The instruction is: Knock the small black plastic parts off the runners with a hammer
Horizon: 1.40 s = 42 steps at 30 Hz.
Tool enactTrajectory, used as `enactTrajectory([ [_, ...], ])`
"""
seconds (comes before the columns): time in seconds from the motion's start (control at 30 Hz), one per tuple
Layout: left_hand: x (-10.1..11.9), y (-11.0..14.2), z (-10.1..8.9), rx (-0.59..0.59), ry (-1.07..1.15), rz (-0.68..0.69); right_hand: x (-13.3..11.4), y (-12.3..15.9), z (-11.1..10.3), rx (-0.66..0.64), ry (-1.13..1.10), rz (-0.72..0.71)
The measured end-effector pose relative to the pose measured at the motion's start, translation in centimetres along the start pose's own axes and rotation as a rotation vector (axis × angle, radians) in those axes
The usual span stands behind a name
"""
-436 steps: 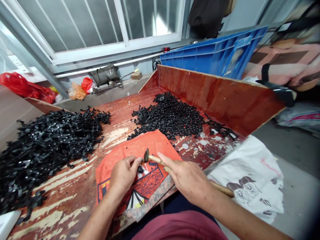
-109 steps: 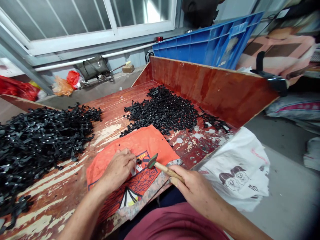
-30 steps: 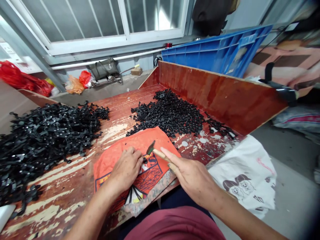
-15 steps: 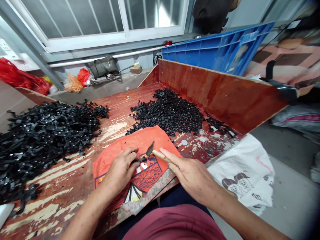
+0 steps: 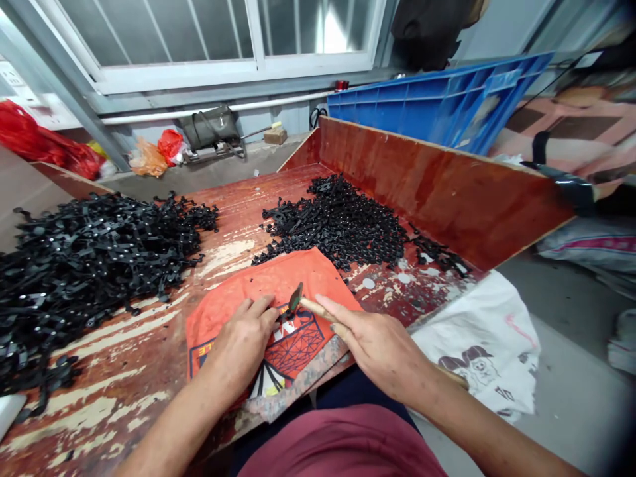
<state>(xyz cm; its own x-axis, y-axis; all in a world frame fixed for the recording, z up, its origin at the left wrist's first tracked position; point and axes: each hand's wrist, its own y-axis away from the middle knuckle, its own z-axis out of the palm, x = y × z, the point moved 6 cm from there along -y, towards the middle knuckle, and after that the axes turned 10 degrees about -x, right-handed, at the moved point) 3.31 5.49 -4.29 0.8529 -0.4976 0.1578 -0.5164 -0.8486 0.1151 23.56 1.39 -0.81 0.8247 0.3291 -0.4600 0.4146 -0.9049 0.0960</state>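
- Left hand (image 5: pixel 243 334), one: fingers bent, partly closed, tips beside the small black part; we cannot tell whether they pinch it.
- Right hand (image 5: pixel 375 338), one: closed round the handle of the hammer (image 5: pixel 295 299), one, its head tilted by the part, presumably for short, controlled taps.
- Small black part (image 5: pixel 285 314), one visible at the hammer, on the orange printed cloth (image 5: pixel 311 271); one cloth, perhaps our padding.
- White printed cloth (image 5: pixel 507 318), one, at our right.
- Black strap-like pieces, two main heaps, left (image 5: pixel 104 245) and right (image 5: pixel 342 222), probably parted for sorting; pieces uncountable.
- Blue plastic crate (image 5: pixel 397 116), one, behind the board.
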Motion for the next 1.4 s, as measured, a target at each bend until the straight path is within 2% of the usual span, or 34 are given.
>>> enactTrajectory([
  [0.2, 0.4, 0.2, 0.0, -0.053, 0.005, -0.022, -0.1, 0.3, 0.0, -0.006, -0.02, 0.003],
  [0.37, 0.5, 0.3, 0.1, -0.013, 0.023, -0.026, -0.7, 0.8, -1.9, 0.083, -0.027, -0.013],
  [0.47, 0.7, 0.5, 0.0, 0.0, 0.018, -0.026, -1.2, 0.8, -1.8, 0.127, -0.036, -0.036],
  [0.6, 0.9, 0.7, -0.1, 0.039, -0.002, -0.008, -1.4, 0.4, -0.1, 0.029, 0.037, -0.035],
  [0.67, 0.8, 0.7, 0.1, 0.04, -0.011, -0.012, -1.4, 0.4, 0.0, 0.009, 0.017, -0.045],
  [0.83, 0.6, 0.7, 0.5, 0.04, -0.014, -0.025, -1.0, 0.7, -1.3, 0.168, -0.028, -0.047],
  [1.0, 0.6, 0.6, 0.7, 0.043, -0.053, -0.027, -0.6, 0.2, -0.6, 0.049, 0.065, -0.044],
  [1.17, 0.5, 0.7, 0.5, 0.064, -0.024, -0.039, -0.5, 0.6, -2.1, 0.216, -0.01, -0.035],
  [1.33, 0.7, 0.8, 0.4, 0.077, -0.055, -0.025, -0.5, -0.5, -0.1, -0.031, 0.093, 0.025],
  [1.4, 0.7, 0.9, 0.4, 0.094, -0.059, -0.021, -0.6, -0.5, -0.9, -0.009, 0.027, -0.006],
])
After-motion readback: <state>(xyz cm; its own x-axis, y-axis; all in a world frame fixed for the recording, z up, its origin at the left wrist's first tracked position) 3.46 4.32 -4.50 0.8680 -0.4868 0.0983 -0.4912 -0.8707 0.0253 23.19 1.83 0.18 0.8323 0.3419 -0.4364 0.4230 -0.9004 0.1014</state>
